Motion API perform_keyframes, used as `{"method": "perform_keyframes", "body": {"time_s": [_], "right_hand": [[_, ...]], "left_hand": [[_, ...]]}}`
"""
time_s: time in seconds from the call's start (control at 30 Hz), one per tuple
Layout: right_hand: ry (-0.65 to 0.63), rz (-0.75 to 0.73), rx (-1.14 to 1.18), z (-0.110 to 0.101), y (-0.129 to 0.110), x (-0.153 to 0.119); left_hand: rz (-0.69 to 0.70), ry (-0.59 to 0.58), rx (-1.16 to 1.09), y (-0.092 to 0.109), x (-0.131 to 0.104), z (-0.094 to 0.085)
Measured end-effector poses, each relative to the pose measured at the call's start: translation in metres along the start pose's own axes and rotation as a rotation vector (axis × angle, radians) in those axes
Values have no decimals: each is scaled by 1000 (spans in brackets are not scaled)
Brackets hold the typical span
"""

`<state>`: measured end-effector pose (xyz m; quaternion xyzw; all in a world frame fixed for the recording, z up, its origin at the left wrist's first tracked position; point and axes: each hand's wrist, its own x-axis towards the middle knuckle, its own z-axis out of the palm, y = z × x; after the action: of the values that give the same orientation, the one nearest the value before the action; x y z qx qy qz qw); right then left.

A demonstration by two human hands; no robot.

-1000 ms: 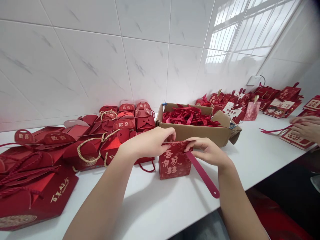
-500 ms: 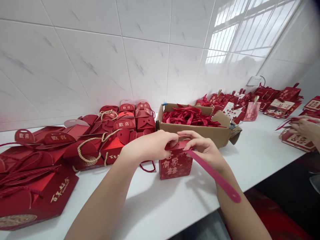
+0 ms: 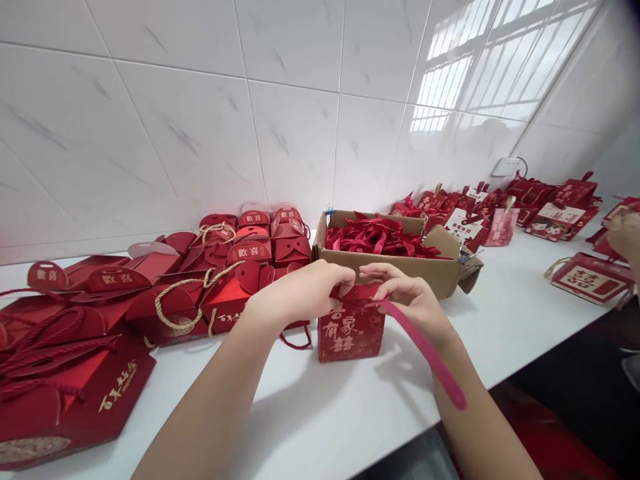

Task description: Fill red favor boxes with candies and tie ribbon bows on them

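Observation:
A small red gift box (image 3: pixel 351 333) with pale Chinese characters stands upright on the white table. My left hand (image 3: pixel 327 287) pinches the left side of its top edge, fingers curled. At the top's right side my right hand (image 3: pixel 407 293) has thumb and fingers closed on a red strap (image 3: pixel 430 353), whose long free end with a small hole slants down over my right forearm. My fingers partly hide where strap and box top meet.
Behind the box, a cardboard box (image 3: pixel 395 265) holds red ribbons (image 3: pixel 380 235). Many red boxes (image 3: pixel 185 300) crowd the left. More boxes (image 3: pixel 470 220) line the wall at right; a person's hand (image 3: pixel 625 233) shows at the far right edge.
The strap's free end has shifted slightly left and down. At far right, the other person's hand has moved away from the box lying there.

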<state>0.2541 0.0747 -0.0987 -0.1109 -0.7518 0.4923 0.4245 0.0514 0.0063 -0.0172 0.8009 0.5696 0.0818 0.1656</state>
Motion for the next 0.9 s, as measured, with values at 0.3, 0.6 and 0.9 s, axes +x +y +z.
{"method": "perform_keyframes", "body": {"time_s": [0.3,0.6,0.9], "right_hand": [[-95,63,-29,-3,1,0],[-405,167,-370,-42,-12,-10],[-399,270,-385,-31,-4,-5]], "left_hand": [[35,-28,10,2,-3,1],[-47,-47,58,-2,1,6],[-85,-92,101,-2,-3,3]]}}
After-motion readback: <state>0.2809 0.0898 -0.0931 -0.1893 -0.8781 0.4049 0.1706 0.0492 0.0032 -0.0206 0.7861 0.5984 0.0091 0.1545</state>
